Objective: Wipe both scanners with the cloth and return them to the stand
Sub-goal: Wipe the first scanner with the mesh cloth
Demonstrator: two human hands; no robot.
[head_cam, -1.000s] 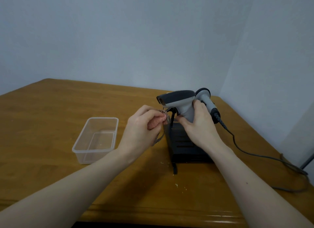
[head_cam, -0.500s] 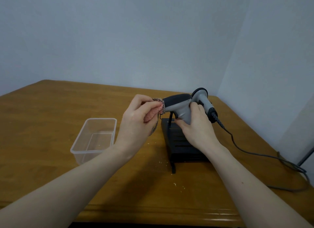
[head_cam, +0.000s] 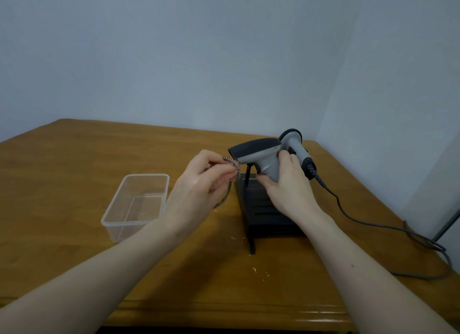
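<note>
The wooden counter carries all items and sits in a corner between two pale walls. A clear plastic tub stands empty on the left part of the counter, well apart from the work.

The black stand sits right of centre. A second scanner, grey with a dark round head, rests at the rear of the stand; its cable trails right across the counter toward the edge.

The first scanner is lifted clear above the stand. The right hand is closed around its grey handle, with the dark nose pointing left.

The left hand is pinched shut on the cloth, a small woven piece. The upper fold of the cloth touches the nose of the first scanner; the lower end hangs loose below the fingers.

Judgement: the wipe of the first scanner is in progress; the second scanner appears not yet handled.

Hazards:
- The right hand is just beside the second scanner. A sideways push may knock it off the stand.
- The hanging cloth end may snag on the stand upright.
- Crumbs on the counter may transfer to the cloth if it is set down.
</note>
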